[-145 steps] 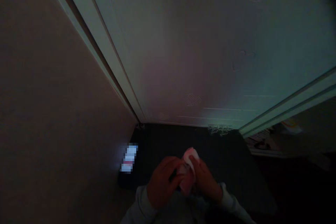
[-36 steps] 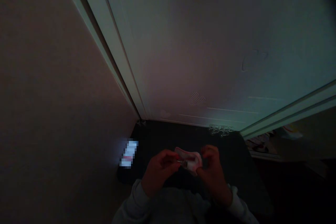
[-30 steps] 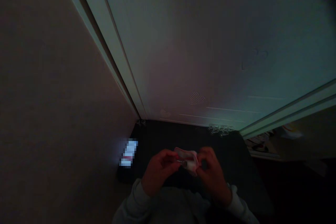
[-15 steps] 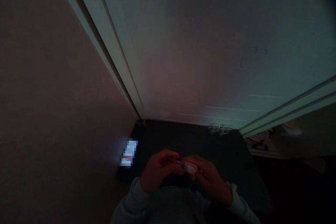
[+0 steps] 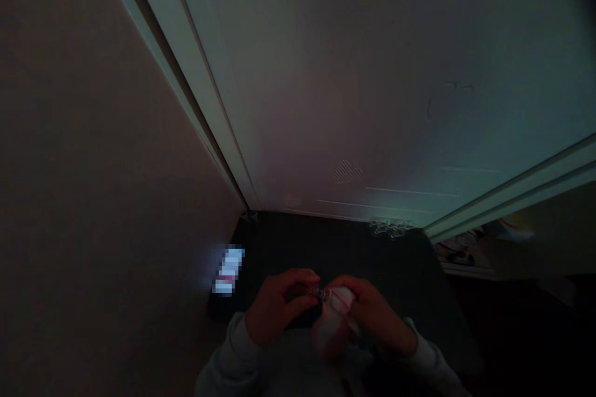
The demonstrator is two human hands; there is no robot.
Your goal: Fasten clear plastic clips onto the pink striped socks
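Note:
In dim light, a soft pink-and-white cloth piece (image 5: 334, 322) hangs down in front of me; its exact kind is unclear. My right hand (image 5: 375, 313) is closed on its upper right part. Facing it, my left hand (image 5: 284, 304) pinches a small shiny piece (image 5: 319, 293) at the cloth's upper left edge, thumb and fingertips together. That piece looks clear or metallic, and the dark blurs its shape. Both hands are above the dark tabletop (image 5: 298, 242), close to my body.
A lit phone (image 5: 228, 270), its screen pixelated, lies at the tabletop's left edge. Several small clear looped pieces (image 5: 393, 227) are heaped at the back right. A pale panel (image 5: 372, 105) with heart shapes rises behind, and a wall (image 5: 116, 198) stands at the left.
The cloth has unfolded and now hangs lower between my hands, showing more of its pink and white. My hands have shifted only slightly.

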